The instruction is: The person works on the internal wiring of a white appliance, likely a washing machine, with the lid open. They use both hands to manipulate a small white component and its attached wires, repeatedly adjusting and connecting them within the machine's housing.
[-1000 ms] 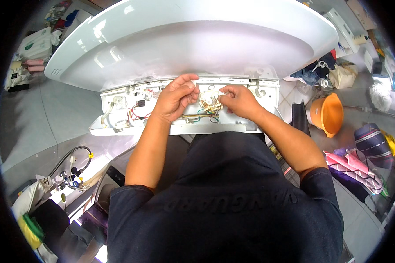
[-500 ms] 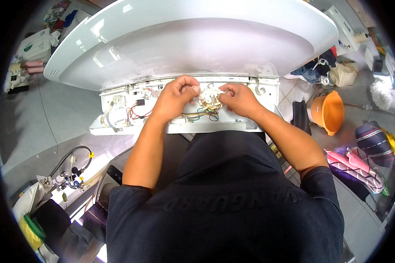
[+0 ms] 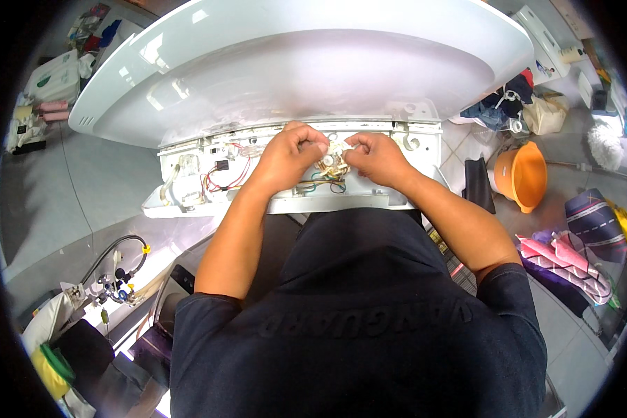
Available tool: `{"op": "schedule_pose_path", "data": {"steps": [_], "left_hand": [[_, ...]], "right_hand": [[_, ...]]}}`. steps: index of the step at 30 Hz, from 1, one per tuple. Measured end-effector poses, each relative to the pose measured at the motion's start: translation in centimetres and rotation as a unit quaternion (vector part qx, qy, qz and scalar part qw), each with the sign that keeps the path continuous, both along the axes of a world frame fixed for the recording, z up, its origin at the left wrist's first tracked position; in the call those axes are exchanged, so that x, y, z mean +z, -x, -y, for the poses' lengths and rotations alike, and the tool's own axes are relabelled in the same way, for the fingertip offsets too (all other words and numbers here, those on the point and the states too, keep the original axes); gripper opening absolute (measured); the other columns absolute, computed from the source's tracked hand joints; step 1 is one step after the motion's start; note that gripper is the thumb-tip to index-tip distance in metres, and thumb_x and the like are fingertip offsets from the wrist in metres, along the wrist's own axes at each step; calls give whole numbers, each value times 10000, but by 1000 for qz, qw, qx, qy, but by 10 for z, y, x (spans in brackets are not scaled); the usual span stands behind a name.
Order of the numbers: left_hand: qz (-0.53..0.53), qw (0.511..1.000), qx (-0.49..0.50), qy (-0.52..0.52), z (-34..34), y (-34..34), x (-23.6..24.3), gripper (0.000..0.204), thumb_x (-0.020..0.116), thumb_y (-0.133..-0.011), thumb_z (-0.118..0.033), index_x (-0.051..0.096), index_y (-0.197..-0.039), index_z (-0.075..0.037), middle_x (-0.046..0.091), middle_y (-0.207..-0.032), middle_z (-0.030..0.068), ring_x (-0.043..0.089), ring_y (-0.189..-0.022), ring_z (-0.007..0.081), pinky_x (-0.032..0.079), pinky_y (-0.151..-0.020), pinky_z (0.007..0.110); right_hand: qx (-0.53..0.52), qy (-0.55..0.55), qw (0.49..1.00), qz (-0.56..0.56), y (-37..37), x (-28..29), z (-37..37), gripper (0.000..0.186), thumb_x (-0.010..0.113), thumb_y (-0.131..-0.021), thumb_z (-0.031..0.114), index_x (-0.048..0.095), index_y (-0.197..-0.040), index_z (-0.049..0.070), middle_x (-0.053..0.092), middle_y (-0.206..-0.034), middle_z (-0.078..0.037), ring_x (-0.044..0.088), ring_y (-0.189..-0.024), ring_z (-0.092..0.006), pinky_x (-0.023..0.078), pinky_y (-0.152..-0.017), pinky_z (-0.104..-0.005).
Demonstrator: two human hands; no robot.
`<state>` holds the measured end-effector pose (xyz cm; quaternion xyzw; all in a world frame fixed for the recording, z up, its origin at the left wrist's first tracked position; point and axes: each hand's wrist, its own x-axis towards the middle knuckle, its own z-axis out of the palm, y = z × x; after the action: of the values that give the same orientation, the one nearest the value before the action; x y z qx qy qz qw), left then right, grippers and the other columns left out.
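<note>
Both hands work over an opened white appliance panel (image 3: 285,203), whose inside shows wiring. Between them sits a small whitish part with a round knob-like piece and a bundle of wires (image 3: 329,167). My left hand (image 3: 291,159) is closed in a pinch at this part's left side; whatever lies between thumb and forefinger is too small to make out. On the other side my right hand (image 3: 377,159) has thumb and curled forefinger closed on the part's right edge. Red wires (image 3: 226,184) and a small black block (image 3: 221,165) lie left of my left hand.
Beyond the panel rises a large, glossy, curved white cover (image 3: 299,70). An orange basin (image 3: 526,177) and bundled cloths (image 3: 564,265) lie at the right. A black hose with valves (image 3: 122,254) is at the lower left.
My left hand has shifted slightly right, its fingertips closer to the wired part. My right hand stays in nearly the same place.
</note>
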<state>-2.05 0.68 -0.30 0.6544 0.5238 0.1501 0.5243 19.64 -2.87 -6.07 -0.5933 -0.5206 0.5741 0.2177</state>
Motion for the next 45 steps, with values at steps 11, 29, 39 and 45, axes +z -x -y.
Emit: {"op": "schedule_pose_path", "data": {"steps": [11,29,39,45], "left_hand": [[4,1000,-10,1,0,3,-9,155,687,-889,-184,704,-987,-66,575,-976,50,541,-880,160,456,-818,301],[118,991,-13,65,-4,7,-22,82,668,-942,-120,634,-964,-48,581,-949,-3,538,-894,104,440,-831,261],[133,989,-21,61,-6,11,-28,40,671,-932,-92,673,-966,-70,578,-981,-13,525,-869,82,429,-797,237],[134,988,-10,70,-5,6,-24,50,682,-927,-104,675,-967,-74,573,-988,-21,509,-857,79,415,-773,234]], "right_hand": [[-8,-11,999,33,0,3,1,461,704,-776,352,710,-1086,12,717,-836,-122,695,-785,-236,538,-747,-335],[-30,-79,995,46,0,7,7,477,705,-774,319,680,-1100,-28,683,-799,-129,652,-722,-223,511,-685,-334],[-20,-62,997,49,-2,15,5,503,710,-762,331,680,-1111,-30,689,-801,-146,670,-734,-258,518,-691,-357],[-24,-71,996,55,-2,12,6,496,707,-761,328,683,-1107,-27,688,-784,-141,670,-723,-263,518,-682,-361]]}}
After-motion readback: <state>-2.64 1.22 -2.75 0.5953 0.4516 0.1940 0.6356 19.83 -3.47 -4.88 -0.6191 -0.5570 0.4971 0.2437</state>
